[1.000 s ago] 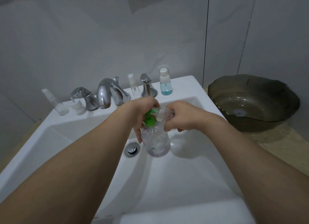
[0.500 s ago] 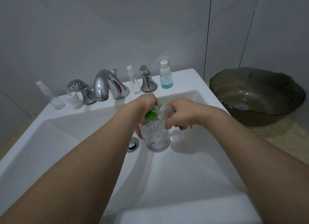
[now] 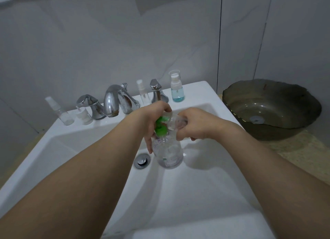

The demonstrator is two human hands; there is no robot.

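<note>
– Green plastic pump top (image 3: 161,128), that's what the left hand (image 3: 153,117) is wrapped round, one finger running down the round clear plastic bottle (image 3: 168,153) under it. The right hand (image 3: 194,126) is pinching a small clear plastic piece (image 3: 174,121) tipped against that top. Cap or mini bottle? Can't tell tbh.

– Same, too see-through to call. Both hands are clamped on though. The bottle hangs over the white ceramic sink (image 3: 196,194), just beside the chrome drain plug (image 3: 142,160), and it doesn't look like it's touching the basin.

– So what step is this?

– My guess is working the top, either pulling the clear piece off or decanting through it. The next move needs the left hand steady on the neck while the right twists or tips gently, over the basin so spills land there. Further out there's a chrome faucet (image 3: 112,101), a blue-liquid pump bottle (image 3: 176,88) on the ledge, and a dark glass bowl (image 3: 271,108) on the table.
</note>
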